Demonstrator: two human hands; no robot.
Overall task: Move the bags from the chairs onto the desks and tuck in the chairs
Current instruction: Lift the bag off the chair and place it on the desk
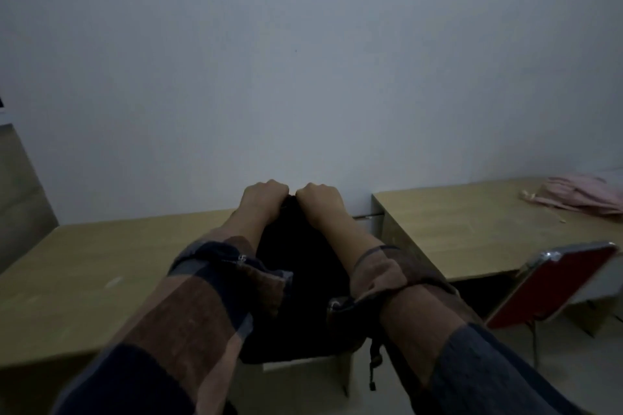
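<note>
A black bag (296, 283) lies on the light wooden desk (84, 266) in front of me, its near end hanging over the desk's front edge with a strap and toggle dangling. My left hand (264, 195) and my right hand (318, 197) grip the bag's far top end side by side, fingers curled into the fabric. A pink bag (583, 195) rests on the second desk (472, 229) at the right. A red chair (556, 283) with a metal frame stands at that desk's front, tilted in view.
A plain pale wall rises behind both desks. A narrow gap separates the two desks. A wooden panel (20, 185) stands at the far left beside the desk. Floor shows below the red chair at the right.
</note>
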